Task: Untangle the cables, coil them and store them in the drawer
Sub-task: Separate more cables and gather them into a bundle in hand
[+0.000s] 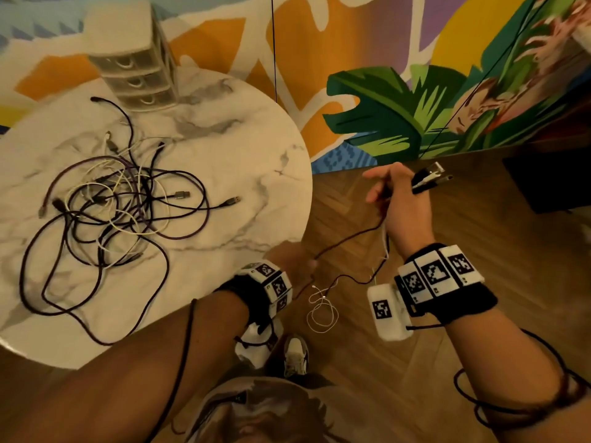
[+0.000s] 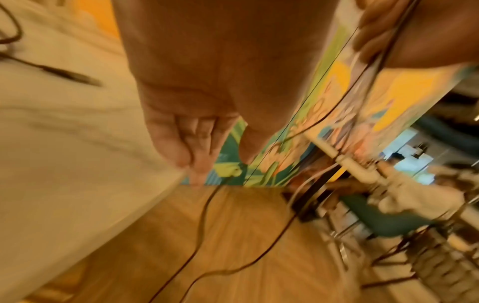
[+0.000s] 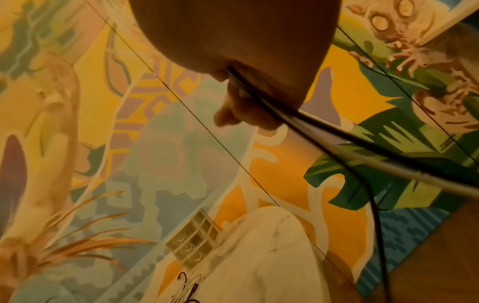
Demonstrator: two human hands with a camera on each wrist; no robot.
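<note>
A tangle of dark, purple and white cables (image 1: 121, 206) lies on the left part of the round marble table (image 1: 243, 148). A small translucent drawer unit (image 1: 137, 68), its drawers closed, stands at the table's far edge and also shows as the drawer unit (image 3: 191, 248). My right hand (image 1: 395, 195) is raised to the right of the table and grips the plug ends (image 1: 430, 177) of a dark cable (image 1: 348, 238) and a thin white cable (image 1: 323, 311), which hang down over the floor. My left hand (image 1: 299, 259), by the table's near right edge, pinches the dark cable (image 2: 204, 215) lower down.
The floor to the right of the table is wooden parquet. A painted mural wall stands behind, with thin black wires (image 1: 274, 49) hanging down it. A dark box (image 1: 550, 183) sits on the floor at far right. My shoe (image 1: 295, 354) is below my hands.
</note>
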